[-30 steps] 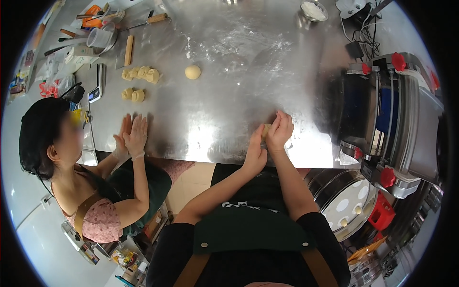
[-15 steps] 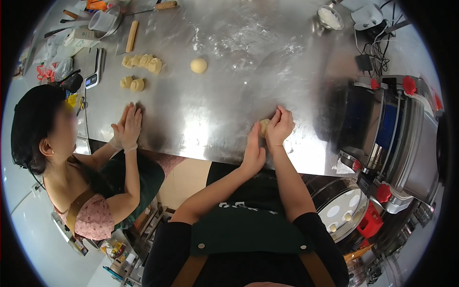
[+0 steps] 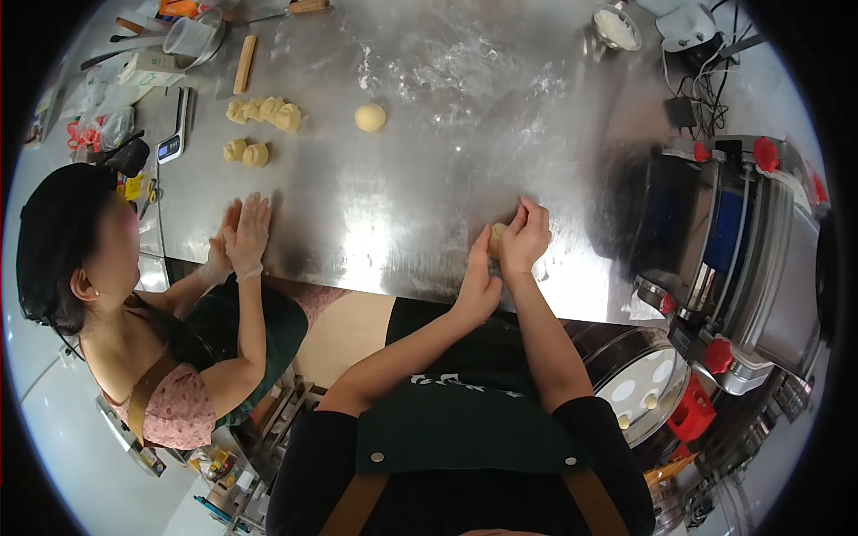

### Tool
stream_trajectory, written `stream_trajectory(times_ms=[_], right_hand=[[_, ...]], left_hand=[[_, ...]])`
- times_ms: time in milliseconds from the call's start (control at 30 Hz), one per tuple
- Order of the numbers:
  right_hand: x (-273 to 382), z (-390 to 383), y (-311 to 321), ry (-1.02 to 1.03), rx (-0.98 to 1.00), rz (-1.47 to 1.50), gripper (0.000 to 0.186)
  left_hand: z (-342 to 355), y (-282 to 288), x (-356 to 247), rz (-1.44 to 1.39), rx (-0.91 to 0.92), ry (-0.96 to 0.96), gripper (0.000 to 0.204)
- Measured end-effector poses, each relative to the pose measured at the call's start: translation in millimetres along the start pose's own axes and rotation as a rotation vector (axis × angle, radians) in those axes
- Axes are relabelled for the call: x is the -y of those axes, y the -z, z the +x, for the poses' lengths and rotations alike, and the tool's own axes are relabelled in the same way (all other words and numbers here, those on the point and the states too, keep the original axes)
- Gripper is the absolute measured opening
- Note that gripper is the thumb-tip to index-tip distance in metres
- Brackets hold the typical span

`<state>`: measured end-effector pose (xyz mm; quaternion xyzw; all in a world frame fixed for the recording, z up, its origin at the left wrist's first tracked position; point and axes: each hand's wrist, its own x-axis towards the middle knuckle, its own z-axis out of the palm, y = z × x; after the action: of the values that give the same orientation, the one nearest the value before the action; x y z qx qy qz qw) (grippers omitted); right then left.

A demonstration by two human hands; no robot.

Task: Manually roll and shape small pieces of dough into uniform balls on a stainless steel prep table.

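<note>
"Just inside the near edge of the steel table (image 3: pixel 429 170), what do you see the wearer's hands doing?"

"From my remote seat, I see a pale dough piece (image 3: pixel 497 239) between them. The right hand (image 3: pixel 525 239) curls around its right side, grasping it. The left hand (image 3: pixel 480 279) lies along its left, fingers fairly straight; whether that one grips, I can't tell."

"And farther up?"

"I've got one smooth dough ball (image 3: pixel 370 117) alone, ahead and leftward. Left of that sits a row of rough lumps (image 3: pixel 264 113), with two more lumps (image 3: pixel 246 153) nearer the edge. Beyond the row lies a wooden stick (image 3: pixel 244 64)."

"Anyone else on your feed?"

"A co-worker at left, gloved hands (image 3: pixel 249 238) raised, palms facing."
</note>
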<state>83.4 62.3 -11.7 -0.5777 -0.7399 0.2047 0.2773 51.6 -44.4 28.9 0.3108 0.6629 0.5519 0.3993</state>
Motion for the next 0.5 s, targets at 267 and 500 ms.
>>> stream_trajectory(times_ms=[267,500], right_hand=[[-13,-12,7,0.069,-0.028,0.061,0.014],[22,1,-2,0.150,-0.024,0.193,0.014]], left_hand=[[13,10,6,0.104,0.113,0.026,0.072],[3,16,4,0.074,-0.037,-0.053,0.074]])
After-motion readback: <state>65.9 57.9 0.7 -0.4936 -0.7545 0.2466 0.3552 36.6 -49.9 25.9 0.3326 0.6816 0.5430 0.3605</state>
